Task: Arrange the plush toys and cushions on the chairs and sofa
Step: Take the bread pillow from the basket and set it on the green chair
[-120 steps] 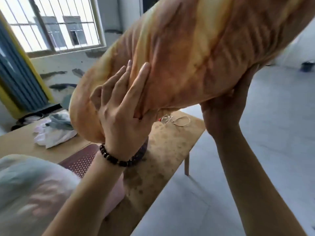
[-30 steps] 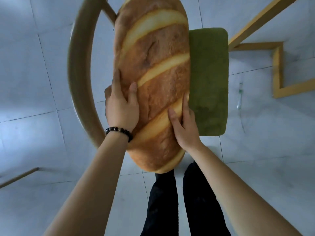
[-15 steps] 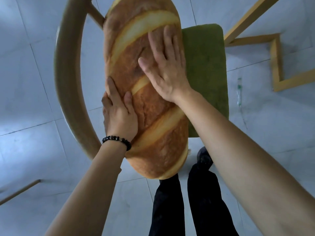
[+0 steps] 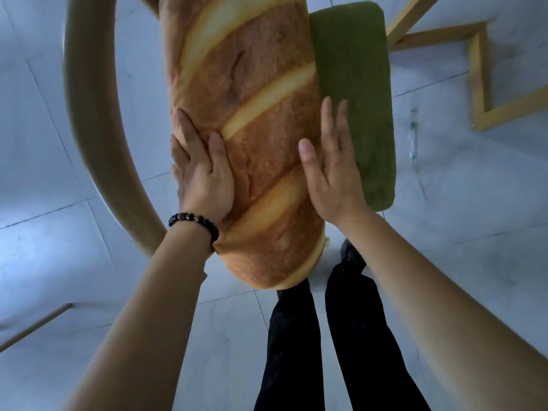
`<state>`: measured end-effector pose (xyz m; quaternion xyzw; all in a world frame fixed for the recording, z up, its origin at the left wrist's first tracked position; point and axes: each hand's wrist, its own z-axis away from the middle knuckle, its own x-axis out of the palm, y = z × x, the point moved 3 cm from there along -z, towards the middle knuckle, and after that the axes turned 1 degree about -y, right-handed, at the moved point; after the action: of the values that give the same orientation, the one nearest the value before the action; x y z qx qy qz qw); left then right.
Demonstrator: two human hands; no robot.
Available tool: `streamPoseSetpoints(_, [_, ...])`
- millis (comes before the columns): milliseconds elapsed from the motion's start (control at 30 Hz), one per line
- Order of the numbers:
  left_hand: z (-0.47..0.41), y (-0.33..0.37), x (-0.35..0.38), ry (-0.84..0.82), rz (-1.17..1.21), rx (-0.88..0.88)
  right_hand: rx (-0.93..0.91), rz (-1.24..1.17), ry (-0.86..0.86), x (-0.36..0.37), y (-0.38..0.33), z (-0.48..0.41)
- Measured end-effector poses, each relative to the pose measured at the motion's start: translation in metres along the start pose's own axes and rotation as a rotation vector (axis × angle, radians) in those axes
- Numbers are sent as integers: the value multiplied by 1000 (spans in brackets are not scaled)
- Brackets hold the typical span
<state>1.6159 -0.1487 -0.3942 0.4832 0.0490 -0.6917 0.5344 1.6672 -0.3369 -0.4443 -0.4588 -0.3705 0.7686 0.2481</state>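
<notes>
Squarely in the middle: a long plush cushion printed as a golden-brown bread loaf with pale slashes (image 4: pixel 252 114), laid lengthwise on a chair, its near end jutting out past the seat.

On the cushion's left edge, the left grip (image 4: pixel 201 173): clamped on the loaf, thumb and one finger on the top face, the other fingers wrapped round the side. At that wrist, a bracelet of dark round beads (image 4: pixel 194 222).

On the cushion's right edge, the right grip (image 4: pixel 332 170): apart, fingers straight, palm laid flat against the loaf's side, closed on nothing.

Just right of the cushion and partly under it, a green fuzzy rectangular seat pad (image 4: pixel 355 84). Left of the cushion, a curved tan wooden chair back rail (image 4: pixel 89 114), bowed outward and away from it.

Below the cushion's near end, two legs in black trousers (image 4: pixel 296 351) and a dark shoe (image 4: pixel 351 256). Well to the right of the cushion, an angular yellow wooden frame (image 4: pixel 480 84). Beneath everything, a pale grey tiled floor (image 4: pixel 474 232).
</notes>
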Motion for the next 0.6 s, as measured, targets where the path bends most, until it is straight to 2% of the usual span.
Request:
streamPoseSetpoints(100, [-1,0,-1,31,-25,-1,-107,81,72,31,-26,9])
streamPoseSetpoints(200, [-3,1,1,42,-112,38,-54,107,67,48,-9,44])
streamPoseSetpoints(300, [-6,-2,3,48,-138,50,-49,70,-64,56,21,95])
streamPoseSetpoints(433, [-3,2,6,75,-151,55,129,32,-277,53,43,142])
streamPoseSetpoints(500, [1,7,3,127,-135,69,162,9,-281,47,32,136])
streamPoseSetpoints(600, [13,34,-10,353,-328,349,90,-3,-145,41,1,98])
